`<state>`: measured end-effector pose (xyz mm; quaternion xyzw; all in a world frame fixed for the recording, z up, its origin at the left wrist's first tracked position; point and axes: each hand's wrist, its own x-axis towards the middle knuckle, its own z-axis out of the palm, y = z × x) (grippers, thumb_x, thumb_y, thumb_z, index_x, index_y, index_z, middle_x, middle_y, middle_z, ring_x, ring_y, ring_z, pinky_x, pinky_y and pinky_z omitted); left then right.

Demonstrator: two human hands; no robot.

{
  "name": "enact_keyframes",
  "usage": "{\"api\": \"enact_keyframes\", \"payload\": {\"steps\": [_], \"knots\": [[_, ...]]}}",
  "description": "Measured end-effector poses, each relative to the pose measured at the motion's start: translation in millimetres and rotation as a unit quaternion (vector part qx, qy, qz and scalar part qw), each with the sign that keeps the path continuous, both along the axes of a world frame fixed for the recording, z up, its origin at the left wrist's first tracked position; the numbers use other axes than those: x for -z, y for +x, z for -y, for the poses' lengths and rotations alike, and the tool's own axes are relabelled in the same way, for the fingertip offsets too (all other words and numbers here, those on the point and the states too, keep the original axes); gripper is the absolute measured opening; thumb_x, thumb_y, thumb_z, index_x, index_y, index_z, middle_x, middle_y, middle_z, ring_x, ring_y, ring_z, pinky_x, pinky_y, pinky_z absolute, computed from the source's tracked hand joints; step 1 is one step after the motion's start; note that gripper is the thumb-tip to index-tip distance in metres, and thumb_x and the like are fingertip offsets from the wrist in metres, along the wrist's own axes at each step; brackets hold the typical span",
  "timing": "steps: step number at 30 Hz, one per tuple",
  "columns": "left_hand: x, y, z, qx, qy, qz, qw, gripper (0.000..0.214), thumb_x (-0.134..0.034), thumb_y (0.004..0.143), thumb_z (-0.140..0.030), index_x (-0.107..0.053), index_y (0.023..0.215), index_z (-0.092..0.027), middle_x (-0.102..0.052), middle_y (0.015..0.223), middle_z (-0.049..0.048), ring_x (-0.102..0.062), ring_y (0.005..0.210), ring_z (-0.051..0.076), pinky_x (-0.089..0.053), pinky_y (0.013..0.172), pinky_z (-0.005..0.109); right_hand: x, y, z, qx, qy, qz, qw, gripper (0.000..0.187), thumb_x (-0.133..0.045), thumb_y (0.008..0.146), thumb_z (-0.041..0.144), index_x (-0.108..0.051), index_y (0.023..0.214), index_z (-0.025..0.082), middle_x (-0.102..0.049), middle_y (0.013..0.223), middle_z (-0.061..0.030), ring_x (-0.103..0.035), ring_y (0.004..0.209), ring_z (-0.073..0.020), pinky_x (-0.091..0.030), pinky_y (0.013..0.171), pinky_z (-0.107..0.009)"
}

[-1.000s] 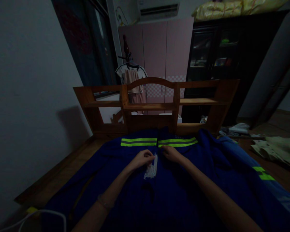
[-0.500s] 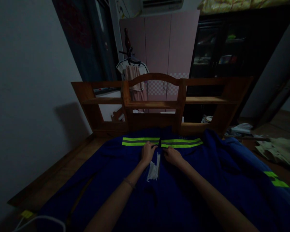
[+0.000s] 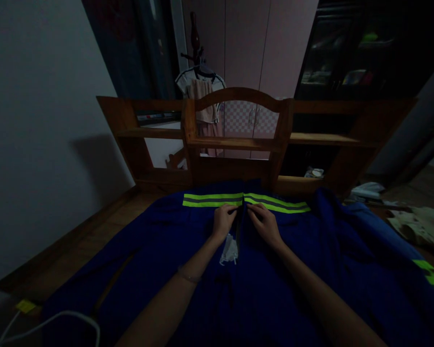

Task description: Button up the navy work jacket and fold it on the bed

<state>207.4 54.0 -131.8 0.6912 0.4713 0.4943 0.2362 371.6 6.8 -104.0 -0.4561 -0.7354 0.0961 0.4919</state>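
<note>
Jacket [image 3: 271, 289]: spread across the boards [image 3: 110, 230] before the headboard [image 3: 233, 169], its front under both my hands; I'd smooth it flat so no fold drags the middle out of line.
Left stripe [image 3: 212, 199]: nearly level, and my best guide for height; I'd match its inner end against the other stripe before pressing anything together.
Left arm: slants up from the bottom of my view, a thin band [image 3: 189, 276] near the wrist.
Left hand [image 3: 224, 221]: just below the stripe, wrist bent, thumb and forefinger drawn close at the edge; too dark to tell whether cloth is pinched.
White scrap [image 3: 229, 249]: lies on the cloth just below my left hand; better kept out of the seam, I think.
Front edges: they seem to meet between the stripes; small, even pulls from both sides should suit them.
Right hand [image 3: 264, 224]: fingers curled, tips beside the edge, thumb apart; I can't tell if it grips.
Right stripe [image 3: 278, 203]: slopes down outward, so I'd ease that side straight.
Right arm: angles in from lower right, mirroring the left.
</note>
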Motion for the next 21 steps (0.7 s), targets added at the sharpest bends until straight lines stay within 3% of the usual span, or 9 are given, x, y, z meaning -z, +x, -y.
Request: {"api": "enact_keyframes", "payload": {"steps": [5,9,13,15,17,19,21], "knots": [[-12.8,5,15,0.006,0.120,-0.115,0.986,0.027,-0.057,0.081,-0.009,-0.069,0.103,-0.020,-0.068,0.095,0.0053,-0.062,0.089,0.017,-0.047,0.083,0.029,-2.6,5,-1,-0.017,0.000,-0.061,0.998,0.023,-0.049,0.091,0.029,-0.068,0.105,0.023,-0.065,0.100,-0.0041,-0.060,0.094,-0.0187,-0.045,0.084,-0.030],[-13.9,7,18,0.012,0.119,-0.114,0.986,0.025,-0.055,0.082,-0.009,-0.070,0.099,-0.020,-0.068,0.094,0.0051,-0.063,0.086,0.016,-0.046,0.080,0.026,-11.2,9,-2,-0.030,0.004,-0.102,0.994,0.022,-0.053,0.090,0.031,-0.070,0.102,0.023,-0.066,0.098,-0.0043,-0.060,0.092,-0.0192,-0.046,0.081,-0.030],[-11.4,4,17,0.032,0.073,-0.112,0.991,0.024,-0.056,0.079,-0.007,-0.073,0.088,-0.021,-0.070,0.086,0.0051,-0.063,0.081,0.018,-0.045,0.076,0.027,-32.0,22,0,0.007,0.032,-0.181,0.983,0.024,-0.056,0.088,0.034,-0.068,0.105,0.022,-0.065,0.103,-0.0050,-0.060,0.092,-0.0194,-0.048,0.075,-0.029],[-10.6,6,16,0.038,0.025,-0.054,0.998,0.022,-0.058,0.076,-0.008,-0.074,0.085,-0.021,-0.070,0.084,0.0053,-0.064,0.081,0.020,-0.045,0.078,0.029,-38.5,26,0,0.021,0.038,-0.208,0.977,0.027,-0.055,0.088,0.035,-0.066,0.109,0.022,-0.063,0.107,-0.0053,-0.060,0.093,-0.0191,-0.048,0.073,-0.028],[-10.3,12,15,0.044,-0.072,0.095,0.992,0.020,-0.062,0.073,-0.012,-0.074,0.085,-0.021,-0.072,0.085,0.0052,-0.064,0.083,0.021,-0.046,0.079,0.030,-36.6,26,0,0.004,0.026,-0.190,0.981,0.027,-0.055,0.088,0.034,-0.066,0.110,0.022,-0.062,0.108,-0.0055,-0.059,0.094,-0.0189,-0.048,0.074,-0.028],[-10.3,20,13,0.060,-0.203,0.289,0.934,0.021,-0.066,0.068,-0.013,-0.074,0.087,-0.019,-0.072,0.086,0.0056,-0.065,0.082,0.020,-0.048,0.078,0.030,-25.8,22,-3,-0.033,0.000,-0.127,0.991,0.025,-0.057,0.087,0.031,-0.067,0.108,0.022,-0.063,0.104,-0.0056,-0.059,0.094,-0.0188,-0.047,0.078,-0.029],[-10.0,27,11,0.076,-0.293,0.409,0.861,0.024,-0.069,0.063,-0.012,-0.073,0.087,-0.015,-0.073,0.084,0.0068,-0.066,0.076,0.019,-0.050,0.076,0.030,-10.1,15,-7,-0.059,-0.034,-0.061,0.996,0.023,-0.059,0.084,0.028,-0.069,0.104,0.021,-0.063,0.098,-0.0057,-0.059,0.089,-0.0183,-0.047,0.078,-0.029]]}}
